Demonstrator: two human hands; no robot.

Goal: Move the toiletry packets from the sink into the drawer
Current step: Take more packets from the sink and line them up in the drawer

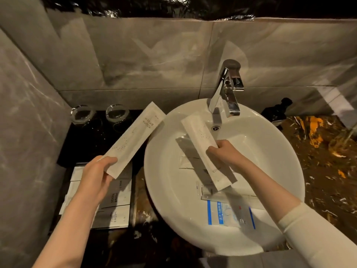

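**Two packets in hand, one over the drawer, one over the basin**

Left hand (94,176) is gripping the near end of a long white toothbrush packet (135,138), lettering "TOOTH BRUSH" readable near its far end. Packet is angling up and right, hanging above the open drawer (131,209) left of the sink (166,190).

Right hand (224,153) is closing around the middle of a second white packet (204,144), held over the basin; its far end is pointing toward the faucet (226,89).

More packets are lying in the basin: a pale flat one (188,162) under the held packet, a clear sleeve (222,194) nearer, and a blue-edged sachet (229,215) nearest the viewer.

Drawer is already holding several flat packets (117,198), some marked "TOOTH BRUSH" and "COMB".

Two glass tumblers (100,115) are standing on the dark counter far left. A dark bottle (276,111) is sitting right of the faucet against grey marble wall tiles.
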